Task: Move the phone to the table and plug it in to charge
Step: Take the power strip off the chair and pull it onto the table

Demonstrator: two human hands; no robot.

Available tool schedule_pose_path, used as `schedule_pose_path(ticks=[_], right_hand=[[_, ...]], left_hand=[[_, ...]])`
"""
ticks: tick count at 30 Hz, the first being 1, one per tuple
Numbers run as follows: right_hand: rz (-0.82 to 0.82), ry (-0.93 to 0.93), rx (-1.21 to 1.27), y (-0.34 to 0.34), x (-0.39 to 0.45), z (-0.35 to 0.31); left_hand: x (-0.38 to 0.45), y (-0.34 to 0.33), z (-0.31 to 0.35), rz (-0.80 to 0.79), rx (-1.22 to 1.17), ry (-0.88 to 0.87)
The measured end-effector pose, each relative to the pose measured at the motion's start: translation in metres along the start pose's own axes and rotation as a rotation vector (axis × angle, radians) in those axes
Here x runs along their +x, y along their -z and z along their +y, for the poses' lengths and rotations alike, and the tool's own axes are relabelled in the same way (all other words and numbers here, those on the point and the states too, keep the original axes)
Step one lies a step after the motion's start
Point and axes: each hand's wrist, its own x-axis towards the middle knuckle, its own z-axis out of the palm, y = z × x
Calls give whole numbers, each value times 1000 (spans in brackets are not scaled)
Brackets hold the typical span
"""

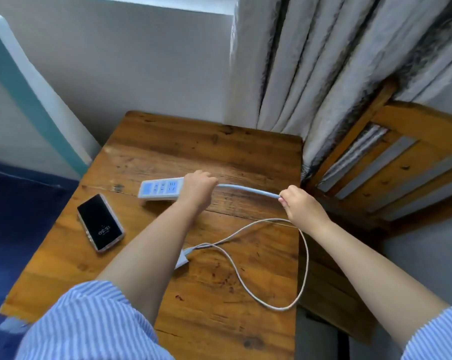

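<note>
The phone (100,222) lies face up on the left part of the wooden table (214,149), its dark screen showing a clock. A white power strip (160,188) sits mid-table, slightly lifted at its near edge. My left hand (198,187) grips the strip's right end. My right hand (301,203) pinches the strip's thick pale cord (248,189) further right, near the table's right edge. A white charger plug (182,258) rests on the table beside my left forearm, and its thin cable (304,258) loops across the right side.
A wooden chair (391,162) stands right of the table, against grey curtains (323,61). A white and teal panel (24,94) leans at the left. Dark blue floor (17,216) lies left of the table.
</note>
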Motion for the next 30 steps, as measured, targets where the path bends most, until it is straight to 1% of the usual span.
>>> schedule_pose_path(ticks=[2, 5, 7, 10, 13, 19, 23, 27, 29, 30], right_hand=[[-7, 9, -16, -8, 7, 11], [-3, 2, -22, -20, 19, 20], [-10, -4, -33, -29, 29, 33], [-34, -16, -62, -39, 36, 48], [-65, -27, -77, -49, 46, 61], [-84, -56, -94, -53, 60, 86], [-124, -164, -119, -55, 57, 110], [-145, -263, -127, -58, 57, 123], [-152, -273, -129, -60, 56, 118], [-125, -249, -128, -62, 55, 112]], left_hand=[[-3, -17, -5, -42, 21, 141], [-9, -38, -12, -147, 1, 348], [-8, -52, -13, -219, -94, 510], [-5, -70, -12, -288, -260, 623], [9, -84, -11, -317, -333, 641], [34, -94, -10, -273, -358, 592], [57, -95, -2, -270, -402, 509], [79, -92, 10, -272, -530, 482], [78, -91, 12, -250, -533, 466], [74, -91, 12, -225, -527, 457]])
